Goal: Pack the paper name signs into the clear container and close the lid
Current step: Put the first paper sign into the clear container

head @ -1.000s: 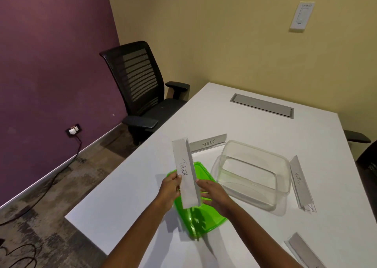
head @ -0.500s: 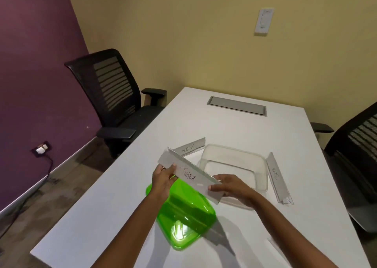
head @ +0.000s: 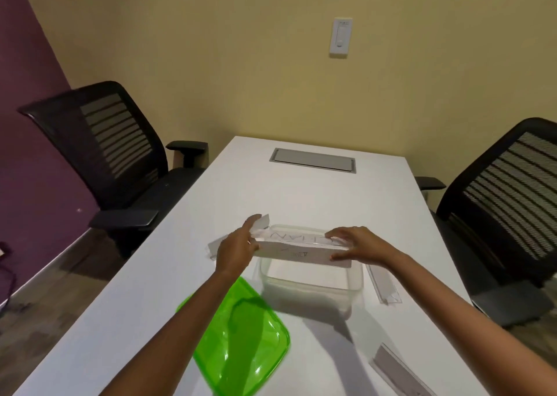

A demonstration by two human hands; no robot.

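Currently both hands, left hand (head: 238, 249) and right hand (head: 358, 243), grip the folded white paper name sign (head: 301, 252) by its ends above the clear rectangular plastic container (head: 310, 287); next move, judged: lower it between the walls, then release.

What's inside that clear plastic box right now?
The clear container looks empty at the bottom. Both hands, left and right, hold a paper sign across its top, hiding the far rim.

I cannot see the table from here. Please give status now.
Left hand and right hand hold one name sign level over the open clear container. Green lid off, beside it. Nothing blocking.
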